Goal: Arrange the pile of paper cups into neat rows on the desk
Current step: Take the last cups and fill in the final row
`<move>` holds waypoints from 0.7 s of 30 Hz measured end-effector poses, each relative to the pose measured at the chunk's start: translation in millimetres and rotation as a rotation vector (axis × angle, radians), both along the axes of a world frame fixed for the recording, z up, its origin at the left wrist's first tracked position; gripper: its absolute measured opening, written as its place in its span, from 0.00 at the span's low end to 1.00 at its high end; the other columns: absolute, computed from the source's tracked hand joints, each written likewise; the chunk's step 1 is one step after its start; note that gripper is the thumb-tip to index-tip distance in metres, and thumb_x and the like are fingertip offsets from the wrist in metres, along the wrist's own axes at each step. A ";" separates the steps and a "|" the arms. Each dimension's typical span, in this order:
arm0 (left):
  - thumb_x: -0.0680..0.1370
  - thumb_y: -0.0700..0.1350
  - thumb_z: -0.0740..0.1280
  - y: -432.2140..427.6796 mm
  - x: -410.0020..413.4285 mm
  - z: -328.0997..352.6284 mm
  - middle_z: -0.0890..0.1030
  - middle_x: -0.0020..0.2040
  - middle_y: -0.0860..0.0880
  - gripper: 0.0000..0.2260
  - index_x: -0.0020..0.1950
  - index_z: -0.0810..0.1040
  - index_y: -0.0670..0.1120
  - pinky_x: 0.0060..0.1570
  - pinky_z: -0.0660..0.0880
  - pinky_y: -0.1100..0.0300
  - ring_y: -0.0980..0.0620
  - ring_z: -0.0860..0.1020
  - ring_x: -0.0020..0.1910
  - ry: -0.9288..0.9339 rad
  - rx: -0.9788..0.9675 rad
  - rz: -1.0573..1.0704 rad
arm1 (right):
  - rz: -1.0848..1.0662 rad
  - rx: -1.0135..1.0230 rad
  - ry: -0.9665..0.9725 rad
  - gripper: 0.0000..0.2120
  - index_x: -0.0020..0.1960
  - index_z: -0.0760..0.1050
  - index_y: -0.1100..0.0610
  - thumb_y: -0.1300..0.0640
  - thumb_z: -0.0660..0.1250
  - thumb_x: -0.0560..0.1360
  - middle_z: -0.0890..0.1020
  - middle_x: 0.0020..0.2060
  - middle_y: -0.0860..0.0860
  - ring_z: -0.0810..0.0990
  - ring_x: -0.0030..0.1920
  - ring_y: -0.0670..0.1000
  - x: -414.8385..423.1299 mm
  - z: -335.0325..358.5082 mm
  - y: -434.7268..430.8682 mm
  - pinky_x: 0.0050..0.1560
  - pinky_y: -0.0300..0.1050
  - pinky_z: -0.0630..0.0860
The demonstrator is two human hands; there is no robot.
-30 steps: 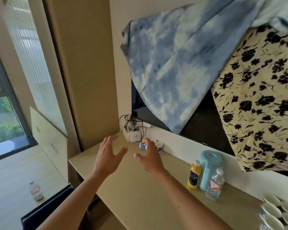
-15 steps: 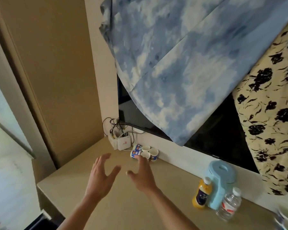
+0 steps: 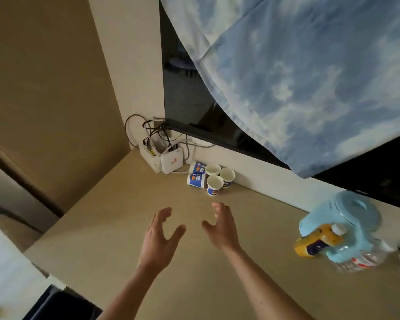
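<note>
Five paper cups bunched at far desk edge by wall, three upright, two tipped. Both empty, spread wide: left hand, right hand, near side of cluster. Imo scoop gently from both sides, don't crush.

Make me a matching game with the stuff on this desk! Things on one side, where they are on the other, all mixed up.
Things:
1 paper cups
2 white box
3 kettle
4 cloth

Places:
A draped over the dark screen
B desk corner, under tangled cables
C by the wall, some upright, some tipped
D far right, beside the yellow bottle

Pairs: 1-C, 2-B, 3-D, 4-A
</note>
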State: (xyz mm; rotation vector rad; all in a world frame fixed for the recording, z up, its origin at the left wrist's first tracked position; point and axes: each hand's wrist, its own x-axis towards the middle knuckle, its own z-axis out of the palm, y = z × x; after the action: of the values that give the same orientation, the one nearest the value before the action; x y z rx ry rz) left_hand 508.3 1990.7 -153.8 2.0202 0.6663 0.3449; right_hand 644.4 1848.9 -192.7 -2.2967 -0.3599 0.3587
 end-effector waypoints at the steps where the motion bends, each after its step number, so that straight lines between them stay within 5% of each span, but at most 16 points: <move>1: 0.77 0.53 0.72 7.7 5.4 -8.0 0.75 0.62 0.57 0.24 0.71 0.72 0.49 0.61 0.72 0.56 0.55 0.74 0.62 0.009 -0.014 -0.010 | -0.033 -0.030 0.008 0.30 0.72 0.68 0.52 0.54 0.74 0.72 0.72 0.65 0.50 0.76 0.64 0.52 8.8 -6.1 7.8 0.59 0.51 0.76; 7: 0.77 0.51 0.73 39.6 27.8 -57.7 0.77 0.62 0.58 0.22 0.69 0.73 0.51 0.58 0.74 0.58 0.69 0.72 0.61 0.041 -0.124 -0.031 | -0.165 -0.192 0.023 0.29 0.71 0.66 0.48 0.56 0.72 0.74 0.74 0.64 0.54 0.78 0.62 0.58 82.2 -45.5 50.2 0.59 0.55 0.76; 13: 0.77 0.51 0.73 50.6 40.6 -87.3 0.77 0.62 0.60 0.21 0.68 0.73 0.53 0.57 0.74 0.58 0.68 0.73 0.62 0.078 -0.184 -0.050 | -0.125 -0.411 -0.038 0.27 0.74 0.64 0.51 0.59 0.67 0.77 0.74 0.66 0.55 0.75 0.65 0.60 129.6 -79.8 63.3 0.58 0.54 0.73; 21: 0.76 0.51 0.74 56.1 55.6 -101.8 0.77 0.62 0.59 0.23 0.69 0.73 0.54 0.58 0.76 0.55 0.67 0.73 0.61 0.108 -0.182 -0.096 | -0.207 -0.408 -0.181 0.11 0.58 0.77 0.55 0.59 0.66 0.77 0.81 0.57 0.54 0.79 0.58 0.59 144.9 -96.8 54.0 0.50 0.51 0.74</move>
State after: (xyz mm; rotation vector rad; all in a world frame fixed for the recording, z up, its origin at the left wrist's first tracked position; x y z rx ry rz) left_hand 563.9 2046.8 -255.6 1.8985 0.6410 0.1144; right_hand 789.3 1902.9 -289.4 -2.7469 -0.1418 0.1261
